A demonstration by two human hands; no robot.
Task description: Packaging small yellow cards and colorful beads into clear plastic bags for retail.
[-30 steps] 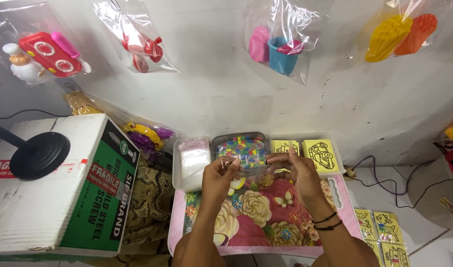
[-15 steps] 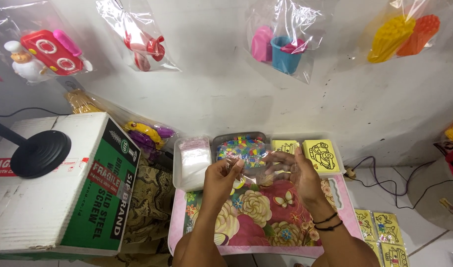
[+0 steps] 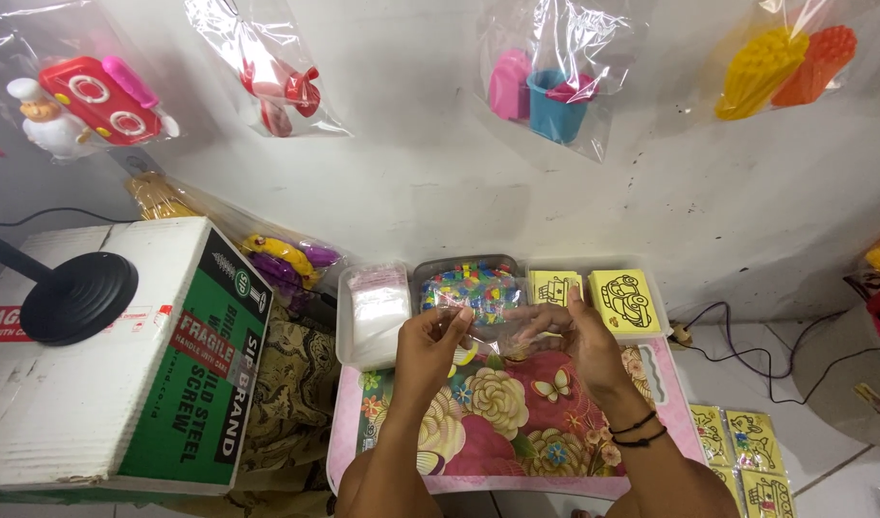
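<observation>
From the head view, at the centre of the frame, the left hand and right hand are both pinching a small clear plastic bag, fingers closed on its edges, stretched between them just below the tray of coloured beads. It looks like the bag is being opened for filling; next calls for spreading its mouth. Yellow picture cards are lying right of centre, a stack of clear bags left, all over the floral board.

Scuffed white wall, bagged toys hung on it; white tiled floor.
</observation>
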